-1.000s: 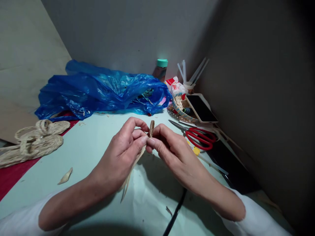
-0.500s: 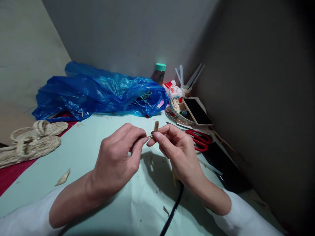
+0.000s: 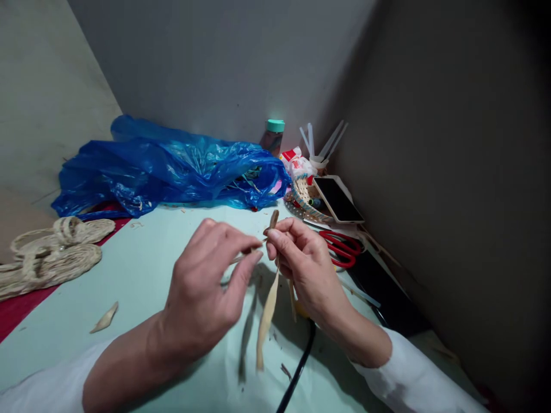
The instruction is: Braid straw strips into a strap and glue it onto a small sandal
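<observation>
Your right hand [image 3: 306, 259] pinches a seemingly shaped brown fibre stub [image 3: 274, 219]; a flat tan strip [image 3: 267, 315] looks unworked (left hand [image 3: 202, 281]: grip unclear).

Sandals [image 3: 64, 265] left, scissors [image 3: 343, 249] right; bag [image 3: 172, 172] behind

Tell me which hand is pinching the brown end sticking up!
The right hand: it grips the brown end below its tip, while the left hand is apart from it.
</observation>
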Motion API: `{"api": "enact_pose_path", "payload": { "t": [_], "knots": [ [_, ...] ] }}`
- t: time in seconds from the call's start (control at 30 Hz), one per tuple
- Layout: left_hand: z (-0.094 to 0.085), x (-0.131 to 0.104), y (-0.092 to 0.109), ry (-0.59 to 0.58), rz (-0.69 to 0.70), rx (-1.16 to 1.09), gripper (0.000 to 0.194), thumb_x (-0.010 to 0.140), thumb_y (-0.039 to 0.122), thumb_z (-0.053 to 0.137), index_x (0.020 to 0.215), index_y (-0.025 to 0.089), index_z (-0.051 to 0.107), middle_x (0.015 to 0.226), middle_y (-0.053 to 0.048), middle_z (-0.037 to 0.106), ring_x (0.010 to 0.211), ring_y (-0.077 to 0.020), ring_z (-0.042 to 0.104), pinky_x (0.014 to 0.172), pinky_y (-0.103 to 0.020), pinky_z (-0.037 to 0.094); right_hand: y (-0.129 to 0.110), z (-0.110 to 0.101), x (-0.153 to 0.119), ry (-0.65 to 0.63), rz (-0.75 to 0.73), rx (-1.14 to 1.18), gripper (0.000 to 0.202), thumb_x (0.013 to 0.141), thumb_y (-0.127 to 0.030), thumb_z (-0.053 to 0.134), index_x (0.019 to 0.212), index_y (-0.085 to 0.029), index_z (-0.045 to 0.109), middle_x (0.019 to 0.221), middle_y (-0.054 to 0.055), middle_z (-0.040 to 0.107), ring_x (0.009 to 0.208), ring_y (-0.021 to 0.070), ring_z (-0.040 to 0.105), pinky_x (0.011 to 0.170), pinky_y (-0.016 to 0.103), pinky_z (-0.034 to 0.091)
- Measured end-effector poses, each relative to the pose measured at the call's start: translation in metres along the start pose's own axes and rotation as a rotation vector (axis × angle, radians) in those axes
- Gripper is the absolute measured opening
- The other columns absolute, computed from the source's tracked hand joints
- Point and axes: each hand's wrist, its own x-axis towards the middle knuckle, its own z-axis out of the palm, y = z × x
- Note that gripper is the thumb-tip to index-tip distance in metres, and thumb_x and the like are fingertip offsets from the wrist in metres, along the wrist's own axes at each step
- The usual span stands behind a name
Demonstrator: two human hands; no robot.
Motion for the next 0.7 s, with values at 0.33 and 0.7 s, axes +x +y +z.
{"api": "enact_pose_path", "payload": {
  "t": [0.33,0.7],
  "knots": [
    [0.004,0.013,-0.002,-0.206,-0.600,-0.642,0.014,0.088,0.029,0.060,0.093,0.019,0.069,0.068,0.003,0.058,0.051,-0.0081,0.041,0.047,-0.022,0.032,-0.001,0.001,-0.010,-0.190,-0.049,-0.204,0.007,0.097,-0.028,0.046,0.102,-0.024,0.042,0.080,-0.004,0.054,0.065,0.0100,0.048,0.057,0.024,0.034],
    [-0.003,0.020,-0.009,0.000,-0.550,-0.376,0.010,0.077,0.023,0.070,0.070,0.018,0.076,0.068,0.001,0.069,0.064,-0.0131,0.056,0.061,-0.023,0.043,-0.017,-0.005,-0.007,-0.127,-0.260,-0.774,0.006,0.096,-0.026,0.050,0.091,-0.022,0.051,0.070,-0.002,0.064,0.057,0.0131,0.054,0.060,0.028,0.036]
  ]
}}
